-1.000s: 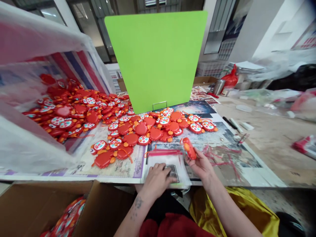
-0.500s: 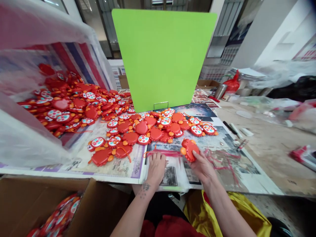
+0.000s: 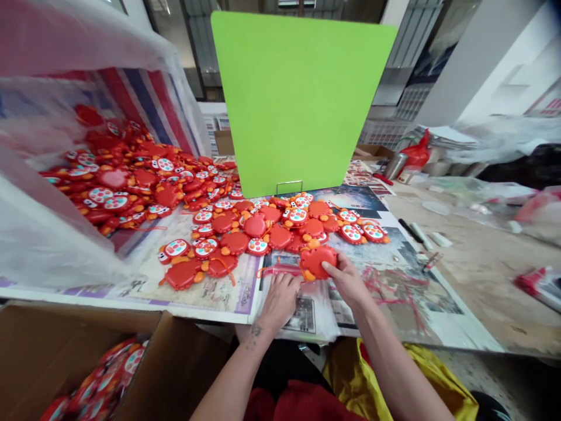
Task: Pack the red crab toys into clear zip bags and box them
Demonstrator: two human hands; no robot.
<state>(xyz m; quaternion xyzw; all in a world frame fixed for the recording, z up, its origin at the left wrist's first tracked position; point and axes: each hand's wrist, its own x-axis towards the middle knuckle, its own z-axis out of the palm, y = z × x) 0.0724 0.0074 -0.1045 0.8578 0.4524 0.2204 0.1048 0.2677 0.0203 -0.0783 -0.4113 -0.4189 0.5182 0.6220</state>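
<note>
My right hand (image 3: pixel 348 280) grips a red crab-shaped toy (image 3: pixel 318 259), back side up, just over the red zip edge of a clear plastic bag (image 3: pixel 307 304) lying on the table's near edge. My left hand (image 3: pixel 280 295) rests on that bag with its fingers pinched at the zip edge (image 3: pixel 280 271), right beside the toy. Several more red crab toys (image 3: pixel 280 225) lie spread over the table beyond my hands.
A big clear sack (image 3: pixel 65 193) at the left spills a heap of the same toys. A green board (image 3: pixel 298 99) stands at the back. A cardboard box (image 3: pixel 87 362) with bagged toys sits at lower left. Pens (image 3: pixel 416 231) and red strips (image 3: pixel 394 283) lie to the right.
My right hand brought the red toy left and down to the bag's zip edge, turning it flat. My left hand slid up the bag to that same edge.
</note>
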